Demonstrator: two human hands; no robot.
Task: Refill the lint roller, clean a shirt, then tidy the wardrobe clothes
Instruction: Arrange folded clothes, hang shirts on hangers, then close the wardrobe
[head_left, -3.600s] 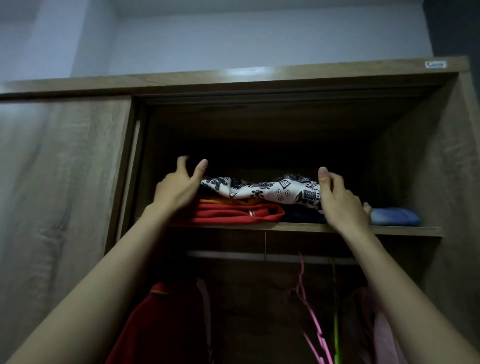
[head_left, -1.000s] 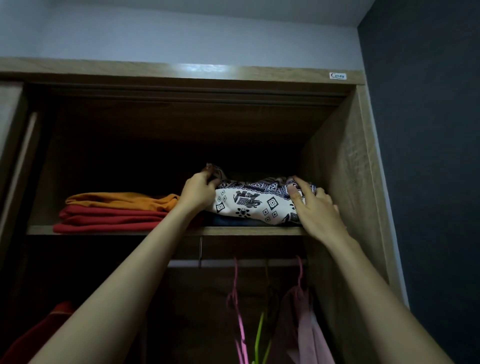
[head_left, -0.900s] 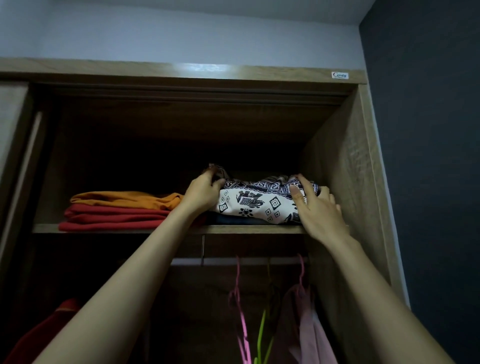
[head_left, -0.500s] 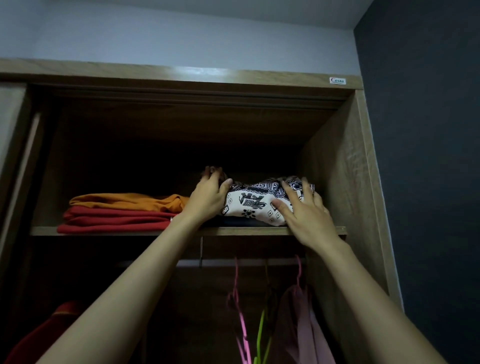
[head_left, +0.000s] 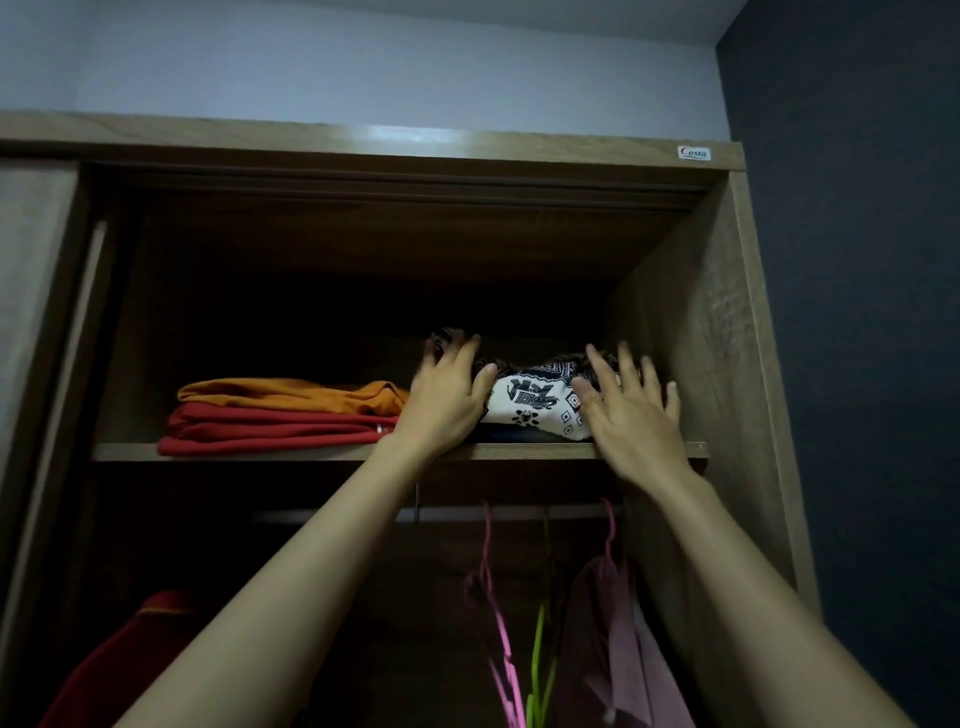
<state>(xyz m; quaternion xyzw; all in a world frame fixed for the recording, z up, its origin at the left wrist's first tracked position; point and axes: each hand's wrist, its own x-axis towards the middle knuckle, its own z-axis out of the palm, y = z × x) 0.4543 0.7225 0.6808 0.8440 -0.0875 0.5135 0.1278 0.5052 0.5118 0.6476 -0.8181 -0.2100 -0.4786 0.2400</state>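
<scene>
Patterned cloth (head_left: 535, 404) lies on the shelf (head_left: 260, 451) beside a red stack (head_left: 270, 430); left hand (head_left: 447, 402) and right hand (head_left: 631, 418) press it, fingers (head_left: 627, 370) straight.

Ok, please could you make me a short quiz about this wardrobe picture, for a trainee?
1. True or false: the orange garment lies on top of the red pile.
2. What shows between the left hand and the right hand?
A. a patterned garment
B. a lint roller
C. a shoe box
3. Fill the gap: the patterned garment sits at the ____ end of the shelf.

Key: 1 true; 2 A; 3 right.
</scene>
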